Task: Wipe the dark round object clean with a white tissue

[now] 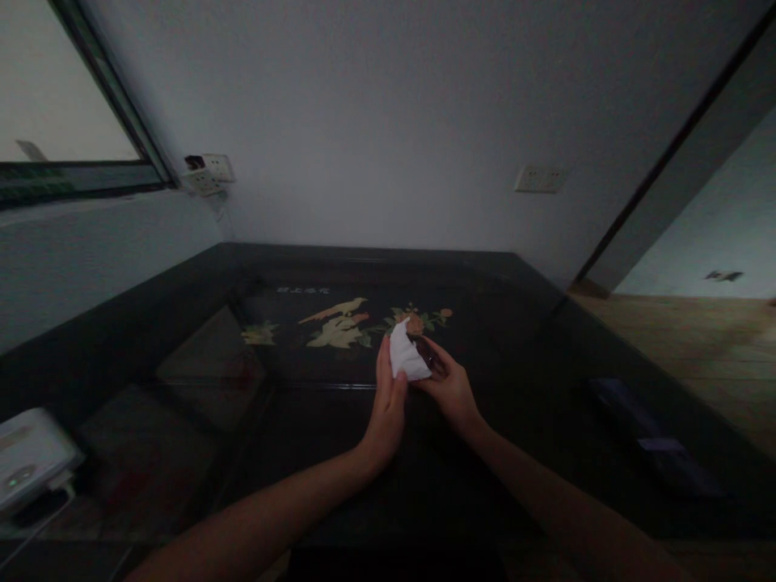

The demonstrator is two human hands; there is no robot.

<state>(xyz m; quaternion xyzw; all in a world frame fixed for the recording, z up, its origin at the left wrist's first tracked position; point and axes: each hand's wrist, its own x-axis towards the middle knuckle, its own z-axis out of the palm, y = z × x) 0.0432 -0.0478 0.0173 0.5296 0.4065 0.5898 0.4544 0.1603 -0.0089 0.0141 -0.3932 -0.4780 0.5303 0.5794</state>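
Both hands meet above the middle of the dark table. My left hand (389, 404) is closed on a crumpled white tissue (406, 353), its thumb lying along the near edge. Pressed against the tissue's right side is a dark brown, shiny object (429, 354), partly covered by the tissue and fingers; its kind is hard to make out in the dim light. My right hand (453, 394) grips this object from the right, with fingers curled around it.
The glossy black table (485, 453) bears a bird-and-flower picture (336, 323). A white device (33, 457) with a cable sits at left; a long dark case (655, 440) with a lighter band lies at right. Wall sockets (541, 179) are behind, a window (66, 89) upper left.
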